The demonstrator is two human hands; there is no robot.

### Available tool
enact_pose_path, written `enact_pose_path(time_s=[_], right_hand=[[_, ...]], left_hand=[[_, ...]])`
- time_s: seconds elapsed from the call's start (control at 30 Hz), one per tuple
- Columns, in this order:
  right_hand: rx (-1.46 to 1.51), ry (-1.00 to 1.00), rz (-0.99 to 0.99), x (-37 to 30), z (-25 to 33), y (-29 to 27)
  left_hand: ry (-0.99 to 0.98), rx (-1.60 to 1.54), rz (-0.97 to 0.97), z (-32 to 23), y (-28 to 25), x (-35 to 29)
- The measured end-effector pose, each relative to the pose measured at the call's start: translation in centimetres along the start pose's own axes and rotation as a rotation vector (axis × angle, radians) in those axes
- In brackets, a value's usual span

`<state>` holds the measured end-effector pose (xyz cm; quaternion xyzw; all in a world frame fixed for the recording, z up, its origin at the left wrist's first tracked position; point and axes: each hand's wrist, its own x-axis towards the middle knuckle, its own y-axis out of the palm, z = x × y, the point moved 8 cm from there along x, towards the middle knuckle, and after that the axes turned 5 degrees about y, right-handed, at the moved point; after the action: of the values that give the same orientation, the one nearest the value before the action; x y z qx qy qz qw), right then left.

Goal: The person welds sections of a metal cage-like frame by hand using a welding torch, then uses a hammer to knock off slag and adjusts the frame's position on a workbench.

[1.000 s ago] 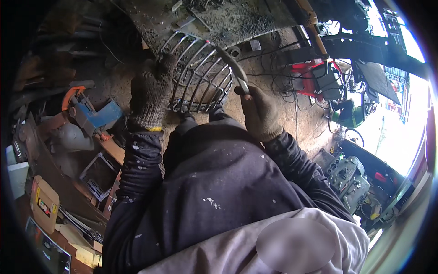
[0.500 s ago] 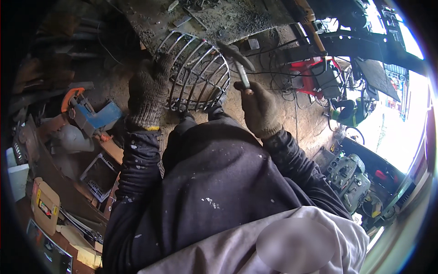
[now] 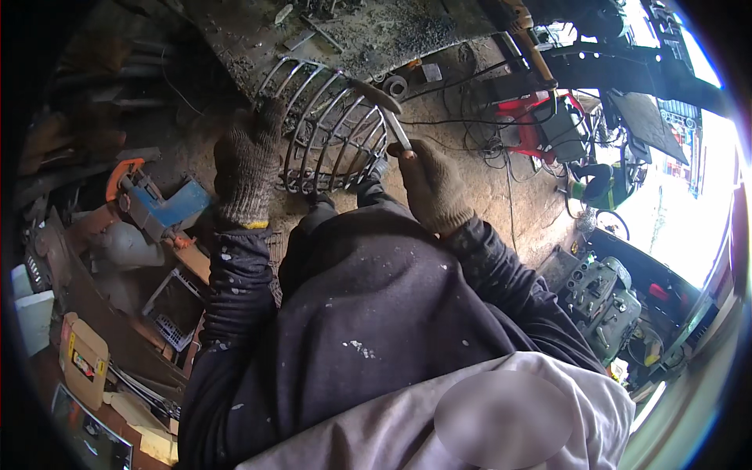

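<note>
A curved metal grate (image 3: 321,145) of spaced bars, shaped like an open basket, stands tilted in front of me against the edge of the worktable (image 3: 407,35). My left hand (image 3: 249,168), in a knitted work glove, is closed at its left edge and holds it; the fingertips are partly lost in shadow. In my gloved right hand (image 3: 435,184), the fingers are wrapped round the handle of a hammer (image 3: 376,97). The hammer's long, narrow head lies over the upper right rim of the grate, appearing to touch it.
The worktable is strewn with dark grit and metal scraps. Cables (image 3: 486,145) trail over the floor by a red-and-grey machine (image 3: 529,125). To the left sit a blue-and-orange tool (image 3: 168,204) and a plastic crate (image 3: 172,309); at lower right, a grey machine (image 3: 599,305).
The hammer and my right hand have shifted left and slightly down, bringing the hammer head onto the grate's rim. My left hand and the grate have moved slightly left.
</note>
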<state>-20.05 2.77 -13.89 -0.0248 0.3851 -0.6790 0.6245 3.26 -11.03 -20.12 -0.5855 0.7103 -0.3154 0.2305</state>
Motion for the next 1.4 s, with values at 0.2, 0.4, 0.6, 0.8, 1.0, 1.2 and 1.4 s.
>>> enact_pose_path(time_s=[0.2,0.4,0.6,0.8,1.0,1.2,1.4], right_hand=[[0.077,0.041,-0.031,0.3,-1.2,0.0],[0.222,-0.121,-0.091,-1.0,0.6,-1.0],[0.146,-0.143,-0.068,-0.3,1.9,-1.0],[0.094,-0.014,-0.008,1.9,1.1,-0.1],[-0.11,-0.104,-0.019,2.2,2.0,-0.1],[0.048,-0.211,-0.101,1.0,2.7,-1.2],[-0.033,-0.152,-0.121,1.2,2.1,-1.4]], left_hand=[[-0.116,-0.133,0.06,-0.5,0.2,0.0],[-0.149,-0.124,0.071,0.0,0.4,-0.3],[-0.153,-0.183,0.046,-0.1,0.2,-0.4],[-0.113,-0.002,0.087,-0.2,0.0,-0.1],[-0.06,-0.123,-0.001,-1.2,-0.7,-0.3],[0.067,0.111,0.15,-0.9,0.7,0.0],[0.182,0.239,0.151,-1.1,0.9,-0.1]])
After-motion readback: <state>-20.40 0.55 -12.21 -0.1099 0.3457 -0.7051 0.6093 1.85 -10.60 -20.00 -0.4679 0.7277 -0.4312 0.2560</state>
